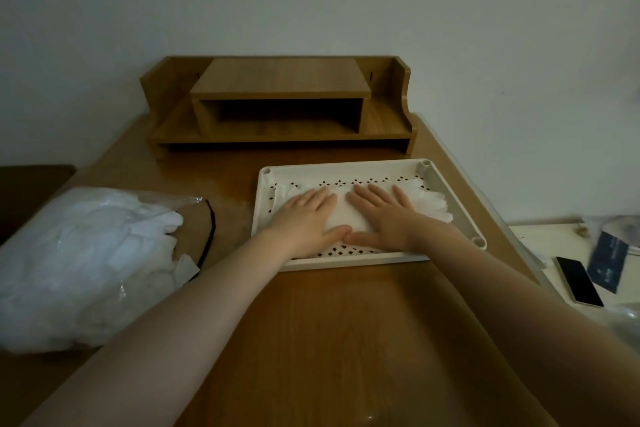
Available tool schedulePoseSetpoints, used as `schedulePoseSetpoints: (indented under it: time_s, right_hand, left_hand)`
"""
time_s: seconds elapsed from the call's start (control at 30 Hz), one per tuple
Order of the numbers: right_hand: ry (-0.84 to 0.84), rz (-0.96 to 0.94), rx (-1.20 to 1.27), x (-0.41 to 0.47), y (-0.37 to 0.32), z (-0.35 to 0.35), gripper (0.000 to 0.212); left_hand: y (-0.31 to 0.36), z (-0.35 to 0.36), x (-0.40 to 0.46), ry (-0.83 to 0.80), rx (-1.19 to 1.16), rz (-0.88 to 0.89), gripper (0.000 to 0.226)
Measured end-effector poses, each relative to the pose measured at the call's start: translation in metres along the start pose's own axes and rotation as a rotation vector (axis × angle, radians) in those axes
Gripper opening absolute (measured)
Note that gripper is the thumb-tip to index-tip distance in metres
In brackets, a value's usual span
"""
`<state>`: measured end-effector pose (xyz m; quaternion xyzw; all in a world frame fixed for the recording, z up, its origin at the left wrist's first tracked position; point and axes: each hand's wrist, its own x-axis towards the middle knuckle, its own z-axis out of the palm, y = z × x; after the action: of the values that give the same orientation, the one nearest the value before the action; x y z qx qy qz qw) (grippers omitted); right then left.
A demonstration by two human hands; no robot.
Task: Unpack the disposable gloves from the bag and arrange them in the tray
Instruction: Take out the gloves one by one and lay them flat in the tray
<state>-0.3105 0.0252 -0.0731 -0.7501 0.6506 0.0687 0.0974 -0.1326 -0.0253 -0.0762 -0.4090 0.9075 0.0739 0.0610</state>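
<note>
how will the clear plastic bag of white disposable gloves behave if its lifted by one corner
The clear plastic bag of white disposable gloves would probably sag, since it lies slumped and crinkled on the brown wooden table. It likely weighs little for its bulk. Gloves already poke out its open end, so some may spill.

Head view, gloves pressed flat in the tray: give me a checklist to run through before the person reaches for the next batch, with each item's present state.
1. Gloves lie inside the tray: ok.
2. Left hand and right hand flat on the gloves, holding nothing: ok.
3. Glove fingers near the tray's right wall stay inside the rim: ok.
4. Bag open toward the tray, gloves left in it: ok.
5. Table between bag and tray free for reaching: ok.
6. Stack neatly aligned under the hands: cannot tell.
</note>
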Motion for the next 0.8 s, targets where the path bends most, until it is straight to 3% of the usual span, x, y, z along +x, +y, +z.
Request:
schedulePoseSetpoints:
  time_s: [0.17, 0.33, 0.4, 0.5, 0.57, 0.63, 0.73, 0.8]
  right_hand:
    - [0.078, 0.119, -0.084, 0.002, 0.019, 0.000, 0.085]
    - [0.179, 0.135, -0.188, 0.002, 0.024, 0.000, 0.085]
    - [0.158, 0.146, -0.147, -0.001, 0.023, -0.002, 0.086]
    - [0.346, 0.131, -0.078, -0.006, 0.011, -0.007, 0.084]
    - [0.466, 0.070, -0.009, -0.007, -0.005, -0.015, 0.072]
    - [0.502, 0.013, 0.034, -0.007, -0.023, -0.022, 0.054]
    - [0.551, -0.063, 0.129, -0.005, -0.052, -0.033, 0.030]
    - [0.605, -0.112, 0.245, -0.004, -0.071, -0.038, 0.025]
  left_hand:
    - [-0.001, 0.001, -0.004, -0.068, -0.003, -0.103, 0.104]
    - [0.001, 0.001, -0.006, -0.068, -0.044, -0.179, 0.108]
    - [0.001, -0.003, -0.009, -0.065, -0.085, -0.159, 0.101]
    - [0.007, -0.013, -0.021, 0.123, -0.115, -0.004, 0.073]
    - [0.012, -0.022, -0.034, 0.232, -0.133, 0.107, 0.055]
    - [0.014, -0.027, -0.050, 0.190, -0.099, 0.157, 0.042]
    - [0.005, -0.033, -0.070, 0.141, -0.151, 0.132, 0.027]
    - [-0.005, -0.041, -0.081, 0.259, -0.208, 0.093, 0.022]
